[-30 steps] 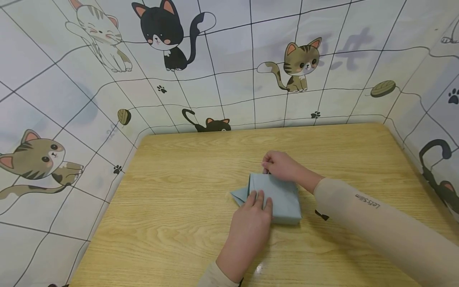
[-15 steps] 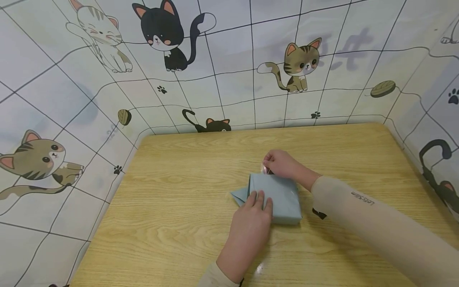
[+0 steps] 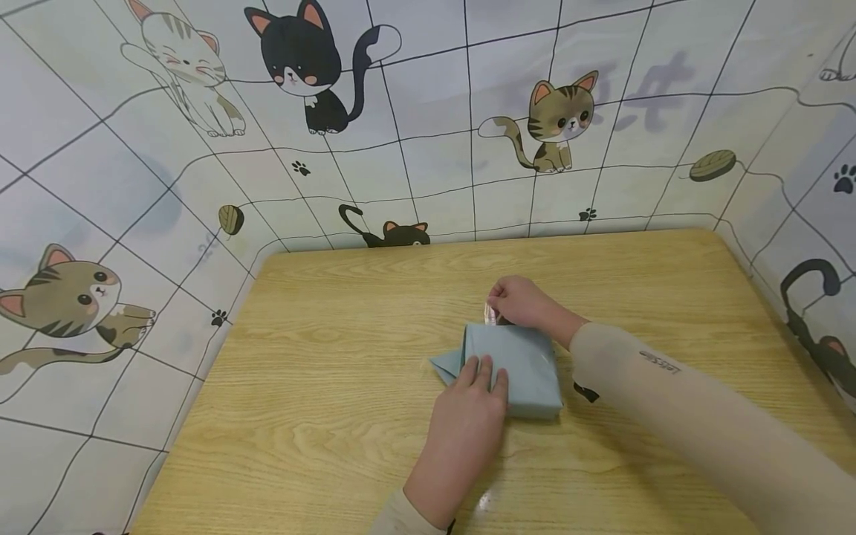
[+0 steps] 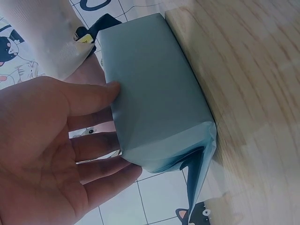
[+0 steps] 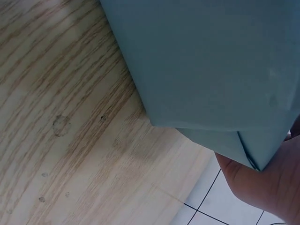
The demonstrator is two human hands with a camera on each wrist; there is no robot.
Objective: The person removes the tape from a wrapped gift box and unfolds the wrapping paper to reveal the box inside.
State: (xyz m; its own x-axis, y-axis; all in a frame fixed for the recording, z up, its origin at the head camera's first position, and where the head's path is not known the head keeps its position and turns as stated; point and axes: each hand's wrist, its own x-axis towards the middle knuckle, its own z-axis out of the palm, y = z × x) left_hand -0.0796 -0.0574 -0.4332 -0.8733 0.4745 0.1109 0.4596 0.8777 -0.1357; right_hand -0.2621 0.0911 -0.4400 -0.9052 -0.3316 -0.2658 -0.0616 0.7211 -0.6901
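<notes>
A box wrapped in light blue paper (image 3: 528,371) lies on the table. At its left end a folded paper flap (image 3: 446,364) sticks out, loose and pointed; the left wrist view shows this flap (image 4: 200,171) standing away from the end. My left hand (image 3: 466,416) rests on the box top with fairly straight fingers, its thumb against the near side. Beyond the far edge, my right hand (image 3: 524,303) pinches a clear, shiny strip of tape (image 3: 490,315) that reaches down toward the box. Its lower end is hidden behind the box.
The wood-grain table (image 3: 321,386) extends around the box on all sides. Behind and beside it hangs a white grid-patterned covering (image 3: 435,163) with printed cats. A dark strap piece (image 3: 586,392) shows under the right sleeve.
My right hand has moved slightly up and left along the far edge, and more of the clear tape shows below its fingers. The left hand and box have stayed put.
</notes>
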